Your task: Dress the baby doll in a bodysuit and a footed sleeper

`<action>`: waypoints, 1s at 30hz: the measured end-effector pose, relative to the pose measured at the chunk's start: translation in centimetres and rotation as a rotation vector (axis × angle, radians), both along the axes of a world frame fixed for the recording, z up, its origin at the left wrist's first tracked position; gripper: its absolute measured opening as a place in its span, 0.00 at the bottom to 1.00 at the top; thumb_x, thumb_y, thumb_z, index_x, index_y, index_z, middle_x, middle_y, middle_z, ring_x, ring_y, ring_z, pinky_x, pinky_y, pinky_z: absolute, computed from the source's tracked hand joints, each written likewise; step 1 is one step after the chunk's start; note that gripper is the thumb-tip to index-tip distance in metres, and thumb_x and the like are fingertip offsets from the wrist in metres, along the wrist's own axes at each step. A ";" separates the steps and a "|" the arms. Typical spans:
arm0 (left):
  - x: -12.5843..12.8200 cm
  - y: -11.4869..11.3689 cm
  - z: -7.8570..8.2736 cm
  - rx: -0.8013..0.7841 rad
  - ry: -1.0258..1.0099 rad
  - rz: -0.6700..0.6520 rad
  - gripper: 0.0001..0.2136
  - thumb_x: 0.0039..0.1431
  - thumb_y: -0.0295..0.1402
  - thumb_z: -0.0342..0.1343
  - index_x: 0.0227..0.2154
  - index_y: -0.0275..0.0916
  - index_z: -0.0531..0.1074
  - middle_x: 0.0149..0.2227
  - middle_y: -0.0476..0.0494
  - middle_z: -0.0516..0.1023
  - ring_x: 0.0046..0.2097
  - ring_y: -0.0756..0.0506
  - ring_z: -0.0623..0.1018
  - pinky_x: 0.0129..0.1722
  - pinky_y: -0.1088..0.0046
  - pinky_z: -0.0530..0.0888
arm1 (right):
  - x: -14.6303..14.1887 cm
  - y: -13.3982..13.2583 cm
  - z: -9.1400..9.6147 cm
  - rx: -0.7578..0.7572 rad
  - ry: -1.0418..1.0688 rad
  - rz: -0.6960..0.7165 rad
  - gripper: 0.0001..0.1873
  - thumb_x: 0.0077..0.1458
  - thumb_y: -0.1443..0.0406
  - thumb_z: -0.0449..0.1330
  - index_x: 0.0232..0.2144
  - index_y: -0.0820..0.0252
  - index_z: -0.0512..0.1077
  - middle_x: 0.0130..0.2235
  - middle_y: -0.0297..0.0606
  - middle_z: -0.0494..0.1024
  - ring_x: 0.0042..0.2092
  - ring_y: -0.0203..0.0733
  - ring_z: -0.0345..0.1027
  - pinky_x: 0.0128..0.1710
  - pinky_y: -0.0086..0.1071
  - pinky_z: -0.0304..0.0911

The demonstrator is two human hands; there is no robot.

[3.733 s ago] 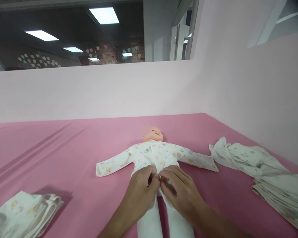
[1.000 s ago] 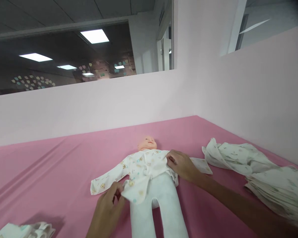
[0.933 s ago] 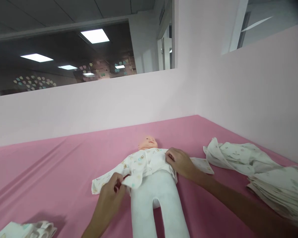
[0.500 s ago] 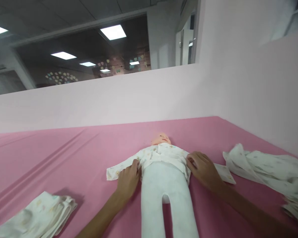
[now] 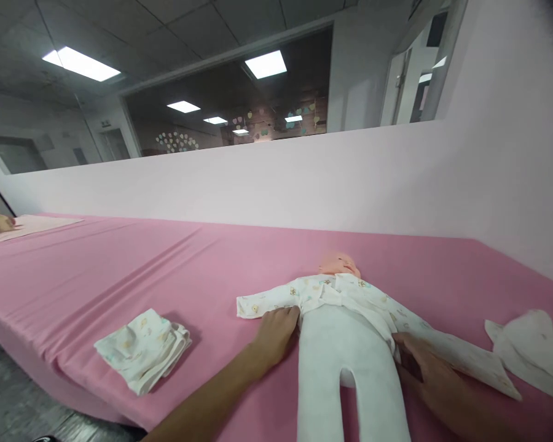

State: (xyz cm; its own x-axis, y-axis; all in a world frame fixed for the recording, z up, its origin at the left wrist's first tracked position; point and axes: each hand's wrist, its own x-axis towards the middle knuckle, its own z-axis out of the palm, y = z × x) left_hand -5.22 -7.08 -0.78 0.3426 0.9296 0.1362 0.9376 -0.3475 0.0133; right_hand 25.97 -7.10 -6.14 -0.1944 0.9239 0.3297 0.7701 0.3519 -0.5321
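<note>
A baby doll (image 5: 341, 265) lies on its back on the pink sheet, its head at the far end. It wears a white patterned baby shirt (image 5: 316, 291) with the sleeves spread and white trousers (image 5: 332, 344). At the shirt's left side my left hand (image 5: 279, 334) is closed on the cloth by the waist, its fingertips partly hidden. My right hand (image 5: 426, 374) pinches the shirt's lower right edge between thumb and fingers, below the right sleeve (image 5: 461, 353). The doll's feet are outside the view.
A folded patterned cloth (image 5: 145, 350) lies to the left, and a crumpled white cloth (image 5: 534, 350) to the right. The pink sheet (image 5: 203, 270) meets a white wall (image 5: 239, 184) behind. Far left is a pale mat (image 5: 41, 226) with an unclear object on it.
The view has turned left, so the doll and cloths appear farther right. My right hand has drawn the shirt edge outward and lower; my left hand stays at the shirt's side.
</note>
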 end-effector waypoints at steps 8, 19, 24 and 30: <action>-0.1 0.3 -0.3 0.152 0.067 -0.016 0.14 0.48 0.18 0.50 0.37 0.39 0.64 0.42 0.41 0.72 0.42 0.41 0.70 0.36 0.66 0.66 | 0.3 0.7 -0.7 0.027 -0.073 -0.048 0.29 0.58 0.57 0.47 0.61 0.54 0.55 0.55 0.47 0.70 0.57 0.56 0.64 0.50 0.48 0.65; -0.7 0.4 0.1 0.193 0.030 0.034 0.10 0.53 0.18 0.47 0.34 0.38 0.67 0.39 0.42 0.71 0.40 0.43 0.69 0.37 0.66 0.65 | 1.1 1.0 -1.6 0.119 -0.149 -0.097 0.24 0.57 0.58 0.48 0.55 0.52 0.66 0.52 0.43 0.72 0.55 0.57 0.62 0.53 0.54 0.60; -3.6 -2.2 2.9 0.159 -0.252 0.225 0.09 0.65 0.32 0.43 0.36 0.40 0.68 0.39 0.43 0.73 0.40 0.45 0.71 0.40 0.68 0.66 | 1.3 -0.2 -0.9 0.083 -0.124 -0.108 0.19 0.60 0.54 0.49 0.49 0.51 0.70 0.50 0.40 0.74 0.54 0.54 0.63 0.54 0.52 0.58; -6.7 -7.6 3.3 0.024 -0.402 0.295 0.14 0.66 0.42 0.40 0.35 0.41 0.67 0.38 0.45 0.73 0.41 0.44 0.73 0.40 0.66 0.69 | -0.5 -1.8 0.3 0.140 -0.044 -0.039 0.15 0.62 0.55 0.49 0.36 0.54 0.72 0.40 0.39 0.75 0.45 0.50 0.66 0.47 0.48 0.60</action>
State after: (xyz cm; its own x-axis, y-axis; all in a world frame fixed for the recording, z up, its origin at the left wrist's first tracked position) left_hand -11.88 -14.64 2.50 -0.0182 0.9739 0.2265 0.9184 -0.0733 0.3888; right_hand 25.52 -8.87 -5.82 -0.1765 0.8763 0.4482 0.8060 0.3901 -0.4452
